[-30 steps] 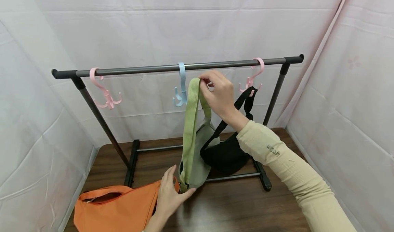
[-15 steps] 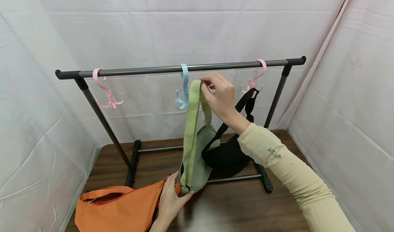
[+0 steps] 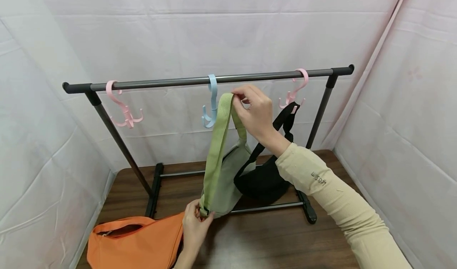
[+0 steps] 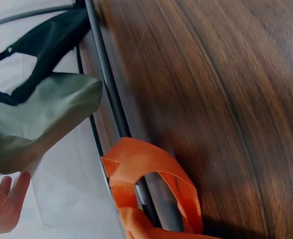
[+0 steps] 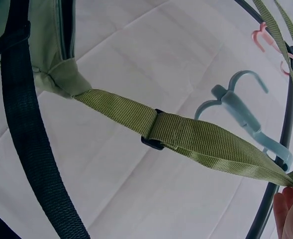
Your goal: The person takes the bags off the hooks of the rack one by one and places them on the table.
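A grey-green sling bag (image 3: 232, 173) hangs in front of the rack by its light green strap (image 3: 216, 154). My right hand (image 3: 255, 112) pinches the top of that strap, just right of a blue hook (image 3: 213, 98). In the right wrist view the strap (image 5: 206, 144) runs from the bag to my fingertips. Down at the bag's lower left end, my left hand (image 3: 194, 227) pinches the corner near a black buckle. The left wrist view shows the left hand (image 4: 4, 204) on the bag's end (image 4: 17, 154). Beside this hand lies an orange bag (image 3: 139, 241).
A black bag (image 3: 262, 183) hangs from the right pink hook (image 3: 294, 92), close against the sling bag. Another pink hook (image 3: 123, 110) is on the left of the rack's bar (image 3: 160, 83). The rack stands on a brown wooden table (image 3: 278, 237), with white cloth (image 3: 178, 43) around it.
My left hand has come up from beside the orange bag and taken the sling bag's lower corner. That end has shifted left, so the strap slants more. The right hand stays nearly still.
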The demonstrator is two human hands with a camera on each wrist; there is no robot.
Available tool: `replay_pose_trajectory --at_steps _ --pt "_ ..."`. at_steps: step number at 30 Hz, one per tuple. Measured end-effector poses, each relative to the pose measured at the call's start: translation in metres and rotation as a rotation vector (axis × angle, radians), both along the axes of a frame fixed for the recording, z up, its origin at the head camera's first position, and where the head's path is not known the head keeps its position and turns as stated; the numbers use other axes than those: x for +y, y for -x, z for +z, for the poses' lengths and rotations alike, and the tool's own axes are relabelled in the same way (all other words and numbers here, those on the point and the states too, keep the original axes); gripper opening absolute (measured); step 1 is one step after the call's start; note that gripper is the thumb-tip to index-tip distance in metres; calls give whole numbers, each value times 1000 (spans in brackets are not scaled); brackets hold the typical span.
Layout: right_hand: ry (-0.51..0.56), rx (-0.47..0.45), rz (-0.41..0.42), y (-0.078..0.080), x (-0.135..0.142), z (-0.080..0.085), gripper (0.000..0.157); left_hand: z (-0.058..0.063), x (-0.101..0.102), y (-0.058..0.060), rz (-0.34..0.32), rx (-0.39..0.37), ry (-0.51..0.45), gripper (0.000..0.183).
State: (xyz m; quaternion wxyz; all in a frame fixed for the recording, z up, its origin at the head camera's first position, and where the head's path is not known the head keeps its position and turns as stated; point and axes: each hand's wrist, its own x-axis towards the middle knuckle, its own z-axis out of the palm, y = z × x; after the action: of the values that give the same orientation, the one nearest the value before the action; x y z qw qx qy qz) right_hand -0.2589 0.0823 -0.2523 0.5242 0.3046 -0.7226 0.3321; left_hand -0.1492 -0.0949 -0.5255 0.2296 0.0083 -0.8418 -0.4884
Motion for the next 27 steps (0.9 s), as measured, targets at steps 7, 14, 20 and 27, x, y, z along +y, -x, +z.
replay_pose_trajectory --at_steps 7,14,20,27 --pt "1 22 15 -3 -2 4 13 -14 -1 8 43 35 -6 50" --pt "2 36 44 -7 -4 7 12 -17 -5 10 46 -63 -183 48" --pt "1 54 48 -9 -2 10 12 2 -12 7 66 -70 -307 35" --pt "16 48 53 -9 0 9 12 -3 -27 16 108 -77 -323 32"
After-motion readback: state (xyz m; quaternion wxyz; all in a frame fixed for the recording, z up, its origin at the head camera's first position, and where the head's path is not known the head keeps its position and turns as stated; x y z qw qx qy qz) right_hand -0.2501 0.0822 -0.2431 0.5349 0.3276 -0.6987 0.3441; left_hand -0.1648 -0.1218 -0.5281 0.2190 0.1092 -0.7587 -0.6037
